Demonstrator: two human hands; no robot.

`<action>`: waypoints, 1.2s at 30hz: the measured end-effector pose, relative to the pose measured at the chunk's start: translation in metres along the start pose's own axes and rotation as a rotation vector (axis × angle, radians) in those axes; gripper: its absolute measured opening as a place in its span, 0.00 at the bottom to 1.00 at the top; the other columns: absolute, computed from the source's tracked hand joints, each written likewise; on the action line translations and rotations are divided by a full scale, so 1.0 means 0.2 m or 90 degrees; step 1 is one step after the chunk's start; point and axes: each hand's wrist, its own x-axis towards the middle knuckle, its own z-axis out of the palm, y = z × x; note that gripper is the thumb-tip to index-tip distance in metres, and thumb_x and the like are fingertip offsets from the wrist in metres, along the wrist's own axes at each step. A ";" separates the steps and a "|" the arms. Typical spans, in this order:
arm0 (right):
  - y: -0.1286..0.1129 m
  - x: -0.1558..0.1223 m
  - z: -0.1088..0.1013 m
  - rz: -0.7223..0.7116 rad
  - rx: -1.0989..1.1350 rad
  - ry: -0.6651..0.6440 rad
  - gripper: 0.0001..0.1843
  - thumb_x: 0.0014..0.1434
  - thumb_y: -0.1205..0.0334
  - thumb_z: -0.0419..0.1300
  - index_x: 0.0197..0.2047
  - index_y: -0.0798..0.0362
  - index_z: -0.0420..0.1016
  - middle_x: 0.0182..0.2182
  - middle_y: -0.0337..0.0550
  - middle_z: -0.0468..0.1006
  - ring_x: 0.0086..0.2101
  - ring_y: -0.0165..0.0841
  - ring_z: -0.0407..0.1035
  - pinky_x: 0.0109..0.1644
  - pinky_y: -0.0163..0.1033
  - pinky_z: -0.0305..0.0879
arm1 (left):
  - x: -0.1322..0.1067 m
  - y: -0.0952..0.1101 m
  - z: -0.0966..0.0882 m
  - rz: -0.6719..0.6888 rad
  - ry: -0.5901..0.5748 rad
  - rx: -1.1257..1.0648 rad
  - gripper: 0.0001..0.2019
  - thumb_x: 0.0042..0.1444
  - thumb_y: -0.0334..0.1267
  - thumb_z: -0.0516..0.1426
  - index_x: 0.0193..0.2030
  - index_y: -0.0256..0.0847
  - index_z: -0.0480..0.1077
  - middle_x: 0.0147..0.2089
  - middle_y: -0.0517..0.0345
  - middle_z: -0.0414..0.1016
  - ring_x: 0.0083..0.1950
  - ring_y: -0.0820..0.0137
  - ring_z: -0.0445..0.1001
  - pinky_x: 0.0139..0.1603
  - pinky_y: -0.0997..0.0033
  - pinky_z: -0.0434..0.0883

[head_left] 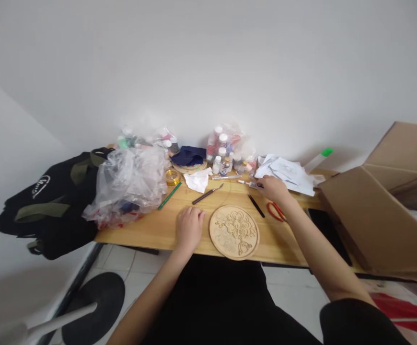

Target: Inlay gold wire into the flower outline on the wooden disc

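Note:
A round wooden disc [234, 232] carved with a flower pattern lies at the front edge of the wooden table [151, 229]. My left hand [189, 227] rests on the table just left of the disc, fingers curled under. My right hand [273, 188] reaches to the back right of the disc and is closed on a white pen-like tool [247, 183] lying on the table. A black pencil [256, 206] and red-handled scissors [275, 212] lie beside that hand.
Small paint bottles [224, 154] stand at the back by the wall. A clear plastic bag [129, 184], a black bag [55, 201], a green pencil [169, 195], a carving tool [207, 194], crumpled tissue [197, 180], papers [285, 173] and a cardboard box [384, 206] crowd the table.

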 end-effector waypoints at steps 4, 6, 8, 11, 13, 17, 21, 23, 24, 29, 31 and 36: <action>0.03 0.00 0.03 -0.025 0.003 0.024 0.17 0.66 0.56 0.58 0.54 0.56 0.71 0.52 0.51 0.73 0.49 0.39 0.71 0.52 0.48 0.71 | 0.00 -0.02 0.00 -0.031 0.032 -0.058 0.13 0.65 0.44 0.57 0.49 0.37 0.70 0.47 0.54 0.74 0.43 0.69 0.75 0.44 0.63 0.75; 0.05 0.00 0.05 -0.037 0.012 0.046 0.14 0.66 0.63 0.54 0.51 0.60 0.74 0.49 0.57 0.75 0.49 0.43 0.71 0.51 0.46 0.68 | -0.01 -0.03 0.00 -0.053 0.049 -0.088 0.12 0.64 0.44 0.57 0.45 0.36 0.70 0.42 0.56 0.73 0.40 0.71 0.74 0.42 0.65 0.75; 0.06 0.00 0.07 -0.049 0.026 0.071 0.16 0.64 0.67 0.52 0.50 0.62 0.75 0.47 0.61 0.76 0.49 0.47 0.70 0.49 0.46 0.65 | -0.02 -0.04 0.01 -0.074 0.070 -0.116 0.09 0.62 0.41 0.58 0.42 0.38 0.68 0.38 0.58 0.71 0.37 0.72 0.72 0.40 0.67 0.74; 0.09 -0.04 0.09 -0.078 0.044 0.104 0.18 0.62 0.66 0.52 0.53 0.60 0.74 0.46 0.59 0.76 0.47 0.47 0.69 0.47 0.46 0.62 | -0.03 -0.04 0.00 -0.092 0.094 -0.155 0.08 0.60 0.39 0.57 0.44 0.41 0.65 0.37 0.59 0.69 0.35 0.73 0.71 0.37 0.71 0.73; 0.08 -0.09 0.08 -0.120 0.057 0.142 0.18 0.63 0.64 0.53 0.54 0.56 0.74 0.44 0.55 0.77 0.46 0.45 0.68 0.46 0.45 0.61 | -0.01 -0.03 -0.03 -0.088 0.096 -0.177 0.07 0.61 0.38 0.55 0.45 0.42 0.64 0.37 0.58 0.70 0.35 0.73 0.73 0.35 0.72 0.72; -0.02 -0.16 0.06 -0.308 0.093 0.341 0.12 0.66 0.62 0.52 0.46 0.53 0.76 0.40 0.50 0.78 0.40 0.40 0.68 0.43 0.43 0.61 | 0.11 0.05 -0.16 -0.044 0.083 -0.186 0.09 0.66 0.40 0.48 0.44 0.41 0.67 0.41 0.55 0.74 0.40 0.71 0.75 0.39 0.70 0.72; -0.16 -0.16 0.10 -0.442 0.131 0.329 0.11 0.66 0.61 0.55 0.44 0.55 0.76 0.38 0.49 0.78 0.39 0.39 0.67 0.42 0.43 0.59 | 0.29 0.19 -0.27 0.083 -0.028 -0.158 0.14 0.67 0.46 0.49 0.48 0.41 0.71 0.48 0.54 0.76 0.51 0.65 0.73 0.55 0.60 0.69; -0.21 -0.15 0.14 -0.471 0.134 0.343 0.11 0.66 0.61 0.55 0.45 0.56 0.76 0.37 0.49 0.77 0.38 0.39 0.67 0.41 0.42 0.60 | 0.37 0.25 -0.27 0.168 -0.143 -0.128 0.15 0.64 0.48 0.54 0.48 0.42 0.73 0.46 0.55 0.77 0.50 0.63 0.74 0.55 0.59 0.69; -0.22 -0.15 0.16 -0.480 0.139 0.366 0.11 0.66 0.61 0.55 0.46 0.56 0.76 0.37 0.49 0.77 0.38 0.38 0.67 0.40 0.42 0.60 | 0.40 0.27 -0.26 0.254 -0.238 -0.053 0.17 0.66 0.47 0.52 0.52 0.39 0.72 0.47 0.52 0.77 0.50 0.61 0.74 0.52 0.57 0.69; -0.19 -0.18 0.19 -0.402 0.271 0.507 0.13 0.67 0.61 0.55 0.51 0.55 0.74 0.40 0.49 0.77 0.41 0.37 0.69 0.44 0.43 0.63 | 0.52 0.32 -0.24 0.330 -0.335 -0.025 0.13 0.66 0.43 0.52 0.48 0.42 0.74 0.37 0.58 0.77 0.40 0.65 0.75 0.44 0.64 0.70; -0.16 -0.18 0.18 -0.244 0.374 0.526 0.18 0.65 0.54 0.58 0.54 0.54 0.71 0.46 0.52 0.75 0.47 0.41 0.68 0.51 0.47 0.63 | 0.56 0.32 -0.27 0.314 -0.302 -0.043 0.14 0.66 0.44 0.52 0.50 0.44 0.74 0.40 0.58 0.78 0.41 0.65 0.76 0.44 0.66 0.69; -0.11 -0.11 0.21 -0.147 0.889 0.264 0.35 0.57 0.30 0.53 0.55 0.49 0.70 0.45 0.51 0.76 0.44 0.41 0.72 0.46 0.48 0.69 | 0.57 0.35 -0.29 0.199 -0.204 -0.199 0.17 0.66 0.48 0.51 0.52 0.41 0.73 0.38 0.60 0.79 0.38 0.70 0.76 0.39 0.72 0.68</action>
